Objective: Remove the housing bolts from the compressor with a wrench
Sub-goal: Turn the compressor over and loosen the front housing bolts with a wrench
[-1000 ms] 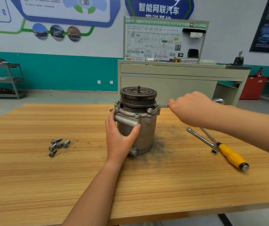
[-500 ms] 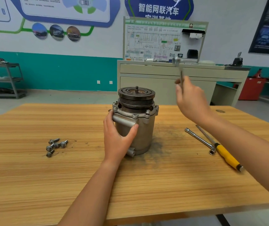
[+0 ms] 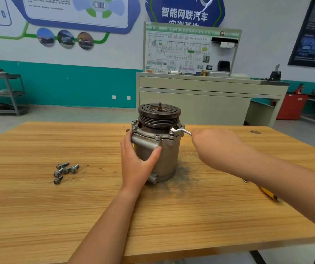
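Steadies grey cylindrical metal compressor (image 3: 169, 159) with left hand (image 3: 137, 165), fingers and thumb curled round its side. Stands upright mid-table on light wooden tabletop (image 3: 38, 206), black grooved pulley (image 3: 159, 111) on top. Grips thin silver metal wrench (image 3: 181, 131) in right hand (image 3: 215, 147), fist closed on handle, wrench head at the flange's right rim, seemingly on a bolt. Small cluster of loose grey metal bolts (image 3: 65, 171) on tabletop, well left of compressor. Yellow-handled tool (image 3: 268, 193) mostly hidden behind right forearm.
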